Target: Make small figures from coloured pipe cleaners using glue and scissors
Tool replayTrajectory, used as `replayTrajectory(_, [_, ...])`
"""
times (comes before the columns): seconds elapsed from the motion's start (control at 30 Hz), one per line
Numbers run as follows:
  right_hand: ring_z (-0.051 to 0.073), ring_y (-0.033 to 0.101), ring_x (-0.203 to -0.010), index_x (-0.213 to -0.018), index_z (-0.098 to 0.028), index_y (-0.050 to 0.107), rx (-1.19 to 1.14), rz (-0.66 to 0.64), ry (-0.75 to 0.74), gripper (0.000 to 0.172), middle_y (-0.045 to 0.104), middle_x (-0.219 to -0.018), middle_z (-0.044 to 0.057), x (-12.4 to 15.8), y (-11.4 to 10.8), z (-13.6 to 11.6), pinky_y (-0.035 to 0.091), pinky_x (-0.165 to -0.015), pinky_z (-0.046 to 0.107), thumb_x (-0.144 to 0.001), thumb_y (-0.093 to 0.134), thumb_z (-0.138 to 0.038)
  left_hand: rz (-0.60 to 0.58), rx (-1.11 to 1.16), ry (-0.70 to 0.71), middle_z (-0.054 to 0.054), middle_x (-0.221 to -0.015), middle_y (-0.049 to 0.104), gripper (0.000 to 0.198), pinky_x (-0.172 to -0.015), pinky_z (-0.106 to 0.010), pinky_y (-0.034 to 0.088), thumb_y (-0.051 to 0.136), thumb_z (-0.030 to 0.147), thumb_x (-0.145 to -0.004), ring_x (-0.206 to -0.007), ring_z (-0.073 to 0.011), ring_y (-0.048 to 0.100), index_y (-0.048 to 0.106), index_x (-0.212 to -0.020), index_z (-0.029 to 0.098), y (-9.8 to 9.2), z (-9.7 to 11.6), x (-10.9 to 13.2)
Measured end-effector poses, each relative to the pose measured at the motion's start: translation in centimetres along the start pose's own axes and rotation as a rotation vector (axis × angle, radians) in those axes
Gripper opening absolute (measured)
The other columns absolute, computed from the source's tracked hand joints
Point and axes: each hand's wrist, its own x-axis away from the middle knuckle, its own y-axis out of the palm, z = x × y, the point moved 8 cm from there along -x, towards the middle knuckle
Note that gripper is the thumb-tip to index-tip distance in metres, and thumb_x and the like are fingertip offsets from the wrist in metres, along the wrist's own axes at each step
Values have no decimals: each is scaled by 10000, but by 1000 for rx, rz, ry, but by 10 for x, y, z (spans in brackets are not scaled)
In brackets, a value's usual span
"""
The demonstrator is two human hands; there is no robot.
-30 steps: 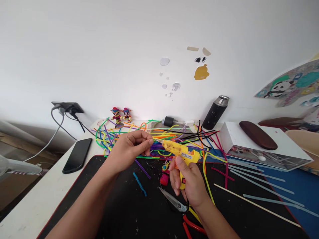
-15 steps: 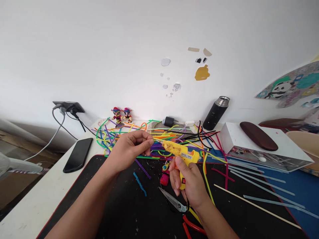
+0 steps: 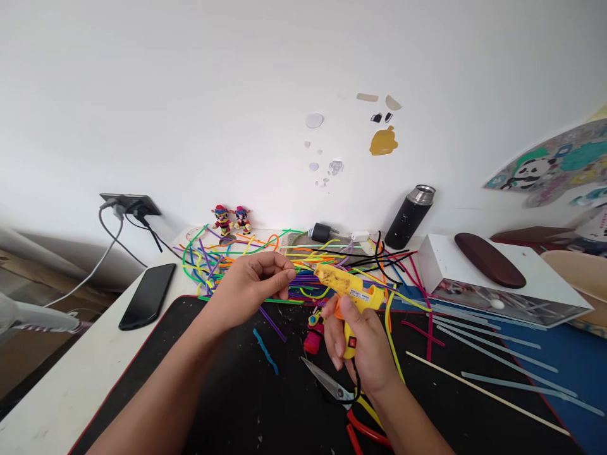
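My right hand [image 3: 363, 338] is wrapped round the handle of a yellow hot glue gun [image 3: 337, 281], its stained nozzle end pointing left. Facing the nozzle, my left hand [image 3: 258, 281] pinches thumb and forefinger together on something too small to name. A gap separates the fingertips from the glue gun. Below, on the black mat, lie a small pink and multicoloured figure [image 3: 312, 338], partly hidden by my right fingers, and scissors [image 3: 329, 380] with red and yellow handles. A short twisted blue pipe cleaner [image 3: 265, 351] lies beneath my left hand.
Many coloured pipe cleaners [image 3: 202, 262] spread along the back. Two small dolls [image 3: 222, 220] stand by the wall. A phone [image 3: 148, 296] lies left; a black flask [image 3: 410, 218], a white box [image 3: 439, 262], translucent glue sticks [image 3: 502, 351] and a wooden stick [image 3: 484, 392] are right.
The glue gun in my right hand has drawn back to the right, widening the gap between its nozzle and my left fingertips. My left hand stays pinched and has shifted slightly.
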Motion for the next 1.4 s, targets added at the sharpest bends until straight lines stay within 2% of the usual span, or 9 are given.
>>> replayTrajectory(0.33, [95, 476, -327, -1036, -119, 732, -22, 37, -48, 497, 524, -448, -57, -1, -3, -7, 315, -371, 195, -965, 674, -608, -191, 138, -97, 12, -578, 657, 272, -568, -230, 438, 791, 416, -859, -527, -111, 558, 714, -833, 156, 30, -11, -1])
replayTrajectory(0.63, [88, 477, -335, -1036, -123, 735, -78, 31, -60, 493, 527, -460, -61, -2, -3, -10, 299, -373, 191, -965, 672, -607, -289, 205, -163, 15, -580, 650, 291, -582, -237, 427, 798, 434, -871, -529, -112, 563, 708, -840, 159, 49, -23, 3])
replayTrajectory(1.4, [86, 470, -316, -982, -132, 743, -73, 12, -39, 512, 519, -457, -64, -3, -2, -6, 302, -358, 184, -967, 650, -635, -305, 231, -203, 1, -586, 674, 297, -570, -225, 426, 829, 429, -852, -531, -111, 584, 718, -853, 153, 57, -30, 4])
